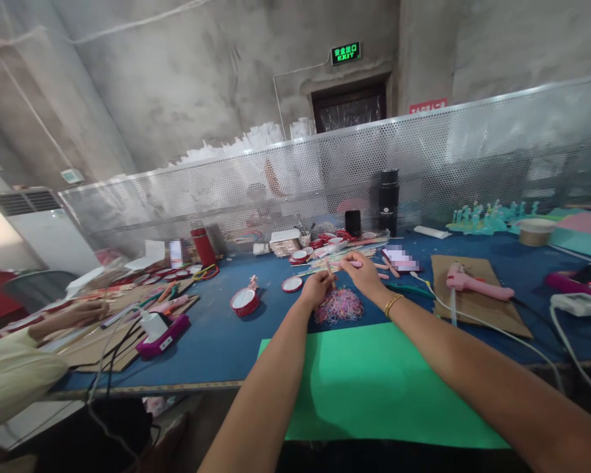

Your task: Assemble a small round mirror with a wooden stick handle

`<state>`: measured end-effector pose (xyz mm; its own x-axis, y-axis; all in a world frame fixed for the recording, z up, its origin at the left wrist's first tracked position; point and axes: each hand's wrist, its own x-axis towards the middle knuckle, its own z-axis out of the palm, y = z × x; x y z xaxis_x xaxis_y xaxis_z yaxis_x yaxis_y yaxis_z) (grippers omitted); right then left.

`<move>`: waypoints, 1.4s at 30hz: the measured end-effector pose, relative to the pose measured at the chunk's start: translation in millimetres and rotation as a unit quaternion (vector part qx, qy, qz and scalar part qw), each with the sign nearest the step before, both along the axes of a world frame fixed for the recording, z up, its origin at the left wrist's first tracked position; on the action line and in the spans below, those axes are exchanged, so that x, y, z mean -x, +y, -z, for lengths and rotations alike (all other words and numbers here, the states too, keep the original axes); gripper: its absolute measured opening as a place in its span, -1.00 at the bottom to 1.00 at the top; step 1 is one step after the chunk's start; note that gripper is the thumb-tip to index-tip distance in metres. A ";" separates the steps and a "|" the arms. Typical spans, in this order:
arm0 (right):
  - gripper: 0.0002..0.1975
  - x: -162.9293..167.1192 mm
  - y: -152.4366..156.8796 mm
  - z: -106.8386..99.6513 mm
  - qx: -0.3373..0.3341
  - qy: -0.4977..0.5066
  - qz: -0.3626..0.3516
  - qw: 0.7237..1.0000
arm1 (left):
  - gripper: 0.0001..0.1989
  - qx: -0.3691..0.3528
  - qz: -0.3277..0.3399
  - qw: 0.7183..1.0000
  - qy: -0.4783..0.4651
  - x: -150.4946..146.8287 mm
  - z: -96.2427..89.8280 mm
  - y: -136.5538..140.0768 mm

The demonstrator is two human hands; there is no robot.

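Note:
My left hand [319,289] is closed, its fingers pinching a small pale-pink piece [329,268] whose kind I cannot make out. Just to its right, my right hand [366,276] wraps round a slim pink pen-like tool [355,264], with a gold bracelet on that wrist. Both hands are raised over the table's middle, close together. Below them lies a tangled heap of thin pink, purple and multicoloured loops [339,307]. Nearer to me, a green sheet [374,381] spreads under my forearms and over the table's front edge.
On the right, a pink glue gun [477,284] rests on cardboard [440,268], its cable trailing. A red-rimmed round box [245,301] stands left of my hands. Behind are a phone [398,257] and black flask [389,200]. At left, a co-worker's hand [86,311] is near a purple power strip [166,338].

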<state>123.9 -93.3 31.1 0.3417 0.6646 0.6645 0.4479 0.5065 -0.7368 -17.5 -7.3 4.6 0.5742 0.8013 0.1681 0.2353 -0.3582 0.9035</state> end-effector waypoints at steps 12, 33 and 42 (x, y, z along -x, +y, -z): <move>-0.84 2.1 -2.3 -3.1 0.000 0.017 -0.001 1.000 | -0.68 0.005 0.003 1.000 -0.002 0.6 -0.3 0.6; -0.84 -0.4 1.2 2.8 0.006 0.004 -0.012 1.000 | -0.66 -0.016 0.008 1.000 -0.006 2.2 0.7 1.2; -0.87 -2.0 -1.0 0.2 0.013 0.010 0.006 1.000 | -0.67 -0.021 0.006 1.000 0.002 1.9 5.4 6.4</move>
